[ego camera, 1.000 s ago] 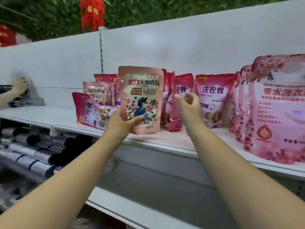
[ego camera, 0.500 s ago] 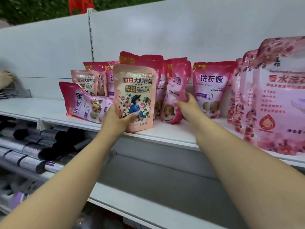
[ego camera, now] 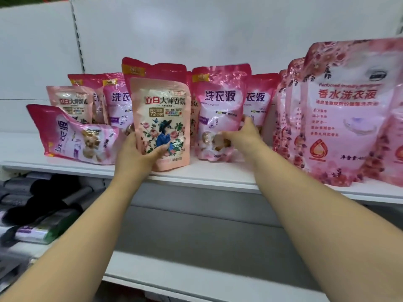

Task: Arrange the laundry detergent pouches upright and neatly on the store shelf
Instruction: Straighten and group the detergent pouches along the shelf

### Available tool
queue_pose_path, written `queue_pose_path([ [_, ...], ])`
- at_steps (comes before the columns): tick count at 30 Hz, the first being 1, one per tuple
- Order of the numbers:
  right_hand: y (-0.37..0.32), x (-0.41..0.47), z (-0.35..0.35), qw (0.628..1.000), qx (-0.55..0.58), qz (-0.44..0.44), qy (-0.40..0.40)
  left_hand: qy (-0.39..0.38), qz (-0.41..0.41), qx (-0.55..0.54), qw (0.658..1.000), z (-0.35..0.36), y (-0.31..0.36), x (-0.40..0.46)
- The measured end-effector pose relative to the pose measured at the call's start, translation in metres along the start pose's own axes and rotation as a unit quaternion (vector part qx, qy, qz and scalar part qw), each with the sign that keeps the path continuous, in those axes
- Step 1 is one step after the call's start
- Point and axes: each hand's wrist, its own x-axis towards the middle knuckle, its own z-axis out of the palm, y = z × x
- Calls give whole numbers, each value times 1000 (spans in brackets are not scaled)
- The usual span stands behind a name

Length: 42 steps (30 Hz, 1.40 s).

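My left hand [ego camera: 137, 154] grips the lower left corner of a peach floral pouch [ego camera: 162, 118], which stands upright at the front of the white shelf [ego camera: 196, 175]. My right hand [ego camera: 244, 136] holds the lower part of a pink pouch [ego camera: 220, 105] standing just to the right of it. A pink pouch with a dog picture [ego camera: 74, 136] lies tipped on its side at the left. Behind stand more pink pouches [ego camera: 117, 99] and a small peach pouch [ego camera: 69, 103].
Large rose-print pouches [ego camera: 340, 114] stand in a row at the right end of the shelf. A lower shelf at the left holds dark rolled bags [ego camera: 37, 205]. The white back panel [ego camera: 196, 33] rises behind the pouches.
The peach pouch has come down to stand on the shelf front. My right hand has turned the pink pouch to face front and upright. The camera moved closer.
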Motion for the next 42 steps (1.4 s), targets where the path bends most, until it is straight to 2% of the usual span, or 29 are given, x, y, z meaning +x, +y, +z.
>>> queue_pose_path([
  [3,4,6,-2,998,50,24,19,-4,2,3,1000,-2,1,1],
  [7,13,5,-1,996,2,84,-38,-6,8,12,1000,-1,2,-1],
  [10,15,7,-4,999,-17,42,-9,-10,11,28,1000,-3,1,-1],
  [13,14,10,-7,999,16,14,29,-12,7,24,1000,-4,1,-2],
  [20,24,25,-15,989,95,65,97,4,15,31,999,-2,5,-6],
  [30,29,55,-21,993,47,54,91,65,16,28,997,5,-2,-9],
  [35,26,56,-21,993,-5,107,54,86,21,32,996,7,-3,-9],
  [37,27,54,-18,993,-32,95,55,89,24,34,995,8,-2,-9],
  [42,30,57,-25,991,-24,11,133,93,32,43,994,8,-3,-10],
])
